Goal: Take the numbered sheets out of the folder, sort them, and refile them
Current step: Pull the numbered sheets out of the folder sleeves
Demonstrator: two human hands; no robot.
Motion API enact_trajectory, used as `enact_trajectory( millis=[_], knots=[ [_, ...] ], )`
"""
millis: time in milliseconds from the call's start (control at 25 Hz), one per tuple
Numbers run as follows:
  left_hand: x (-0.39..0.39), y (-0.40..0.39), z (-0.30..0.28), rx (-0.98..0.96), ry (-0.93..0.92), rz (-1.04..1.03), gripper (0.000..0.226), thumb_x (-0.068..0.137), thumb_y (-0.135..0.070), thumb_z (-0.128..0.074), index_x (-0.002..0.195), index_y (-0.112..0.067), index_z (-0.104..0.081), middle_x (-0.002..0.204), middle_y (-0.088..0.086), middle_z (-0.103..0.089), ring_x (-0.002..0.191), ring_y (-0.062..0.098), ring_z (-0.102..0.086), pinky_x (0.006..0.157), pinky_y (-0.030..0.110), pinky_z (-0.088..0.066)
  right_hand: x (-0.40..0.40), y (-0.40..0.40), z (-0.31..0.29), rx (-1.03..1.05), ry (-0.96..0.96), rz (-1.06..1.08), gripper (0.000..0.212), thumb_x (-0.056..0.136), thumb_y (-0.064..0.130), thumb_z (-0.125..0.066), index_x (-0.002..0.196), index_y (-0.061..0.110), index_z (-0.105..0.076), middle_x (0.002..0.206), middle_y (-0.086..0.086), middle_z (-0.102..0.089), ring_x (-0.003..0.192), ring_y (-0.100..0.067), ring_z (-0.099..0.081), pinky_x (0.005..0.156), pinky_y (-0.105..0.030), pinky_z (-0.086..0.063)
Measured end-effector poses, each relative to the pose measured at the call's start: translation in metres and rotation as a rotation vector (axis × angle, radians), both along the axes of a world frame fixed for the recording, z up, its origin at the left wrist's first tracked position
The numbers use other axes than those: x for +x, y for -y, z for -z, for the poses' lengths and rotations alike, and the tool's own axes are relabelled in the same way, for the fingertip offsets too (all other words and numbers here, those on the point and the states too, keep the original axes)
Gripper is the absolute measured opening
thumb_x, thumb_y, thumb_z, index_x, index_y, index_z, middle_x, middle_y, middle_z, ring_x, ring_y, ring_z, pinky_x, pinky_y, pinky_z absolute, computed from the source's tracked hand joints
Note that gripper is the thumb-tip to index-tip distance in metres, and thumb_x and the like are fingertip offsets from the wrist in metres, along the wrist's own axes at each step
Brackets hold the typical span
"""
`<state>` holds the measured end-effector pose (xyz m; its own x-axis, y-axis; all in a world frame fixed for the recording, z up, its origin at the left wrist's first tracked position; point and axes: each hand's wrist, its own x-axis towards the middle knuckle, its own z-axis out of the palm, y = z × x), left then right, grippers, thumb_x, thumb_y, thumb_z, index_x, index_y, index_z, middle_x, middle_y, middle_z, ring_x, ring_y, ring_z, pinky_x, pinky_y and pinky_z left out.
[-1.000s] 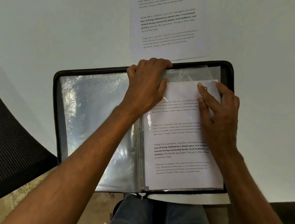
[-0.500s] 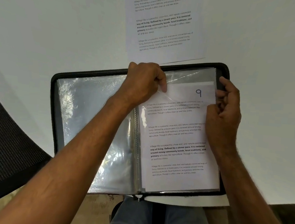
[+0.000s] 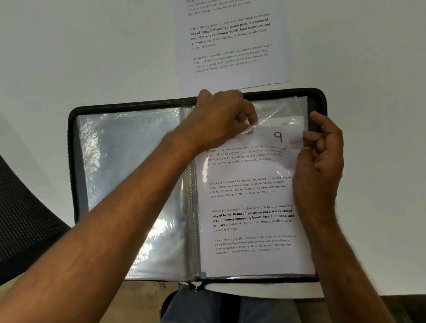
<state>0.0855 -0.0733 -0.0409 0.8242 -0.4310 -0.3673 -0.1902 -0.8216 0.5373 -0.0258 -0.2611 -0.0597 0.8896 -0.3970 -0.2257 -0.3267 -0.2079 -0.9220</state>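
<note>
The zip folder (image 3: 134, 105) lies open on the white table (image 3: 64, 35), its left page a bare plastic sleeve (image 3: 129, 180), its right page a sleeve holding the printed sheet marked 9 (image 3: 252, 202). The left hand (image 3: 220, 118) pinches the top of that right sleeve near the spine, thumb and forefinger curled on the clear film (image 3: 274, 107) and lifting it off the paper. The right hand (image 3: 319, 154) sits at the sheet's upper right corner with its fingers curled in; it seems to nip the paper's edge, though the exact contact is hard to make out. Beyond the folder, a stack of printed sheets (image 3: 229, 35) rests on the table, just touching the folder's far rim. The step in hand looks like getting sheet 9 out through the sleeve's open top. To do it well, keep the film held apart so the mouth stays wide, grip the paper alone and not the plastic with it, and slide it straight toward the far edge, parallel to the spine, so the corners don't snag or crease.
</note>
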Motion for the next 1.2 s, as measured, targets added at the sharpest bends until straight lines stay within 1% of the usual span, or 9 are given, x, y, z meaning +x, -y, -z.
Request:
enact_trajectory(
  millis=[80,200,360,560,760,880,1000,1080,1200],
  knots=[
    [0.000,0.003,0.000,0.001,0.011,0.007,0.011,0.097,-0.029,-0.070,0.107,-0.031,-0.075,0.108,-0.009,-0.065,0.095,0.007,-0.058,0.096,0.034,-0.026,-0.001,0.001,-0.002,0.015,0.003,-0.005,0.057,0.096,-0.012,-0.041,0.144,0.016,-0.049,0.124,-0.011,-0.065,0.115,-0.016,-0.066,0.097,-0.028,-0.056],
    [0.004,0.003,0.001,-0.018,0.043,-0.017,0.008,0.099,-0.028,-0.067,0.104,-0.029,-0.073,0.105,-0.012,-0.063,0.098,0.007,-0.055,0.095,0.035,-0.026,0.000,0.004,-0.005,0.061,-0.020,-0.003,0.053,0.096,-0.011,-0.042,0.142,0.015,-0.048,0.124,-0.009,-0.067,0.107,-0.006,-0.068,0.081,-0.016,-0.056],
    [0.017,0.002,0.001,-0.041,0.132,-0.196,0.006,0.100,-0.032,-0.064,0.096,-0.035,-0.062,0.105,-0.014,-0.062,0.100,0.007,-0.052,0.092,0.035,-0.021,0.000,0.009,-0.009,0.077,-0.067,-0.024,0.050,0.097,-0.007,-0.049,0.142,0.015,-0.048,0.123,-0.003,-0.068,0.097,-0.001,-0.069,0.074,-0.012,-0.054],
    [0.046,-0.001,-0.002,-0.126,0.204,-0.430,0.010,0.099,-0.037,-0.065,0.092,-0.041,-0.060,0.106,-0.019,-0.059,0.105,0.006,-0.054,0.090,0.034,-0.018,-0.004,0.011,-0.006,0.086,-0.120,-0.047,0.051,0.094,0.001,-0.058,0.140,0.022,-0.052,0.125,0.004,-0.070,0.109,-0.007,-0.070,0.085,-0.022,-0.060],
    [0.071,-0.006,-0.016,-0.253,0.170,-0.572,0.014,0.095,-0.040,-0.067,0.082,-0.040,-0.063,0.097,-0.021,-0.069,0.091,-0.005,-0.058,0.093,0.037,-0.023,-0.001,0.011,-0.004,0.071,-0.173,-0.054,0.047,0.096,-0.004,-0.057,0.134,0.023,-0.056,0.120,0.011,-0.071,0.102,0.003,-0.070,0.077,-0.012,-0.056],
    [0.073,-0.021,-0.020,-0.229,0.142,-0.588,0.011,0.090,-0.050,-0.073,0.089,-0.040,-0.069,0.091,-0.021,-0.066,0.085,-0.009,-0.054,0.101,0.042,-0.033,-0.002,0.011,-0.003,0.064,-0.192,-0.055,0.043,0.098,-0.002,-0.055,0.131,0.027,-0.058,0.120,0.012,-0.071,0.103,0.002,-0.069,0.079,-0.012,-0.056],
    [0.067,-0.046,-0.019,-0.248,0.044,-0.649,0.030,0.080,-0.064,-0.076,0.098,-0.041,-0.071,0.089,-0.019,-0.066,0.089,-0.002,-0.061,0.105,0.051,-0.045,-0.002,0.010,-0.003,0.046,-0.213,-0.054,0.042,0.099,-0.002,-0.054,0.130,0.027,-0.059,0.118,0.011,-0.070,0.102,0.006,-0.068,0.074,-0.006,-0.051],
    [0.054,-0.060,-0.017,-0.376,-0.033,-0.745,0.039,0.078,-0.060,-0.080,0.110,-0.039,-0.069,0.093,-0.012,-0.067,0.091,0.007,-0.066,0.093,0.041,-0.056,-0.002,0.010,-0.003,0.038,-0.222,-0.051,0.042,0.100,-0.002,-0.054,0.130,0.027,-0.059,0.117,0.010,-0.070,0.098,0.010,-0.067,0.072,-0.004,-0.050],
    [0.030,-0.069,-0.011,-0.527,-0.166,-0.911,0.045,0.086,-0.034,-0.084,0.125,-0.025,-0.064,0.094,0.012,-0.067,0.091,0.014,-0.072,0.078,0.024,-0.060,-0.002,0.010,-0.003,0.031,-0.229,-0.054,0.041,0.100,-0.001,-0.054,0.127,0.030,-0.057,0.121,0.005,-0.070,0.102,0.005,-0.066,0.072,-0.002,-0.048]
  ],
)
